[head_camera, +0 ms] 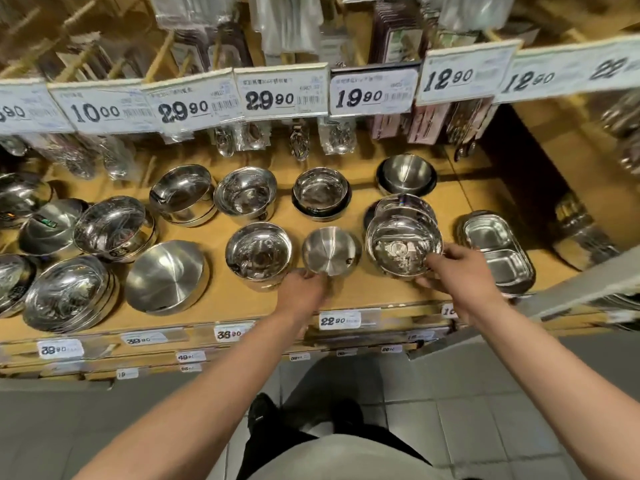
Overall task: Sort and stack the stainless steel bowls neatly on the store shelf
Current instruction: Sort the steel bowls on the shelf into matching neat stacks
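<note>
Left hand [304, 289] pinches the near rim of a small brushed-steel round bowl [330, 250], tilted on the wooden store shelf [363, 292]. Just right of that bowl, right hand [460, 268] grips a polished steel bowl stack [403, 245].

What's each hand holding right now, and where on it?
Left hand pinches the near rim of the small matte bowl. Right hand grips the near right rim of the shiny bowl.

— Any room on the shelf [408, 289]?
— Bare wood along the front edge. Bowl stacks [258, 252] crowd the middle; price tags [282, 91] and hanging spoon packs [299, 142] overhang the back row.
</note>
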